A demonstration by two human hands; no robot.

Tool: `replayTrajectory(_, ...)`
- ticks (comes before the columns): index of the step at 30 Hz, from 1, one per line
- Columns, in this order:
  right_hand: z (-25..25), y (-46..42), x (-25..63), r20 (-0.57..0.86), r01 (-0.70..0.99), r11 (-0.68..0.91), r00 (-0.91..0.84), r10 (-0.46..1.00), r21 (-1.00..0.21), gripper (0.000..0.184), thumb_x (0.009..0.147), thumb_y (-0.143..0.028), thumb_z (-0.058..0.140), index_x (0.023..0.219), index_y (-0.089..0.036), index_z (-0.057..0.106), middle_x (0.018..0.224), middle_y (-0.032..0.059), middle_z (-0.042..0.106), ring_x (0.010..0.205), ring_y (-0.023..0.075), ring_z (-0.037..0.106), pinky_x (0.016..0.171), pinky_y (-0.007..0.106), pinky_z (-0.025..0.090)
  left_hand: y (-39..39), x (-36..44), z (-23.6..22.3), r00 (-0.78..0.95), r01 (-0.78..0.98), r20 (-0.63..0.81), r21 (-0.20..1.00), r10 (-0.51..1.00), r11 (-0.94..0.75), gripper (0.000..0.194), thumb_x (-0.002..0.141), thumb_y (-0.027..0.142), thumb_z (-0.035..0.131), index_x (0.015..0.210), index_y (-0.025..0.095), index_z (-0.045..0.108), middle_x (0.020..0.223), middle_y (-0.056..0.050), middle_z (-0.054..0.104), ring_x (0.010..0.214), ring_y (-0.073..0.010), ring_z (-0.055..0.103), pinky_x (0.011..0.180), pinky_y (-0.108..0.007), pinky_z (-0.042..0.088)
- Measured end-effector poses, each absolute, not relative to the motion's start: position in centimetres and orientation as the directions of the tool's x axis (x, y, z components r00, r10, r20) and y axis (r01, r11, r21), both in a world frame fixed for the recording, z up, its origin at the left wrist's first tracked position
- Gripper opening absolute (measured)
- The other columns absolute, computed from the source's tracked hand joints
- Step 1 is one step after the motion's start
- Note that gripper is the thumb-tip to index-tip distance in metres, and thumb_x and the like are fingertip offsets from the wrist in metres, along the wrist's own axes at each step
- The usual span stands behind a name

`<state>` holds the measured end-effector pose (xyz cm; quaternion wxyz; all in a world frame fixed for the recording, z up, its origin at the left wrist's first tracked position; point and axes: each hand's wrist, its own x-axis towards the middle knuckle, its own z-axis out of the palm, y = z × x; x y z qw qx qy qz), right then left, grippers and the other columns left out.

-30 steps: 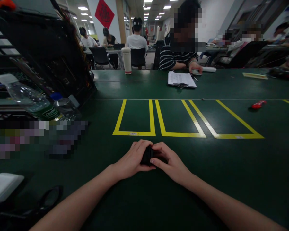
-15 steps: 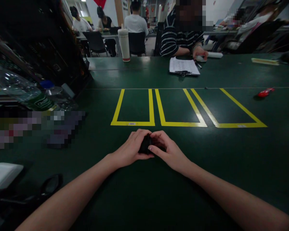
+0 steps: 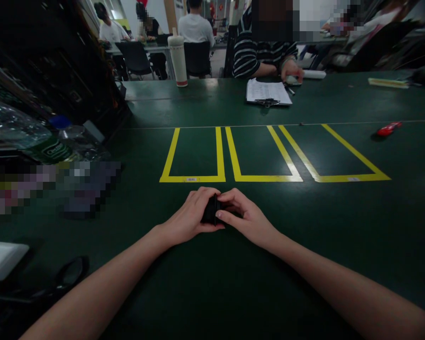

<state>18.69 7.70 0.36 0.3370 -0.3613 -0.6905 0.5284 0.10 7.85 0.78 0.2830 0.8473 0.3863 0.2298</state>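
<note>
Two bare hands meet over the near part of the table (image 3: 269,283), holding a small black object (image 3: 208,214) between them, just below the yellow tape (image 3: 194,179). The object is dark and compact, with a thin, straight-edged rim standing upright on its right side; its surface is possibly matt plastic, though shadow and the hands hide most of it. The left hand (image 3: 191,212) wraps around its body, fingers arched over the top and thumb below, parted only by the object's width. The right hand (image 3: 250,218) is curled, its thumb and forefinger tips closed on the rim side.

The table is smooth, dark green and faintly glossy. Flat tape strips form three angular outlines, two bearing small pale labels. At left lie clear plastic bottles (image 3: 83,141), one with a green wrapper; at right, a glossy red object (image 3: 389,129). Beyond stand a pale, tapering tumbler (image 3: 179,61) and a clipboard (image 3: 268,92) carrying white paper.
</note>
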Motion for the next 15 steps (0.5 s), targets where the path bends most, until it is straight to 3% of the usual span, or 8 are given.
replayTrajectory(6, 0.77, 7.73, 18.72, 0.012, 0.181, 0.127, -0.532, 0.846, -0.975, 0.020, 0.082, -0.023, 0.055, 0.101, -0.023, 0.048, 0.102, 0.0025, 0.054, 0.095, 0.0174, 0.055, 0.084, 0.039, 0.049, 7.82, 0.03, 0.84, 0.592, 0.536, 0.146, 0.663, 0.793, -0.522, 0.058, 0.073, 0.029, 0.067, 0.119, 0.027, 0.032, 0.114, -0.006, 0.044, 0.101, -0.0246, 0.046, 0.083, -0.039, 0.042)
replayTrajectory(11, 0.60, 7.86, 18.87, 0.072, 0.099, 0.156, -0.570, 0.818, -0.983, 0.023, 0.079, -0.019, 0.060, 0.099, -0.023, 0.049, 0.101, 0.0010, 0.051, 0.094, 0.0160, 0.055, 0.084, 0.035, 0.049, 7.82, 0.05, 0.99, 0.596, 0.529, 0.169, 0.653, 0.785, -0.542, 0.057, 0.072, 0.026, 0.068, 0.117, 0.024, 0.034, 0.111, -0.006, 0.045, 0.097, -0.0227, 0.046, 0.082, -0.037, 0.041)
replayTrajectory(15, 0.57, 7.78, 18.66, 0.066, 0.130, 0.159, -0.536, 0.841, -0.979, 0.014, 0.082, -0.023, 0.055, 0.095, -0.022, 0.050, 0.097, 0.0009, 0.053, 0.090, 0.0155, 0.057, 0.079, 0.034, 0.050, 7.79, 0.01, 1.56, 0.609, 0.522, 0.137, 0.672, 0.781, -0.525, 0.059, 0.073, 0.027, 0.068, 0.119, 0.024, 0.032, 0.113, -0.006, 0.044, 0.099, -0.0223, 0.045, 0.082, -0.037, 0.042)
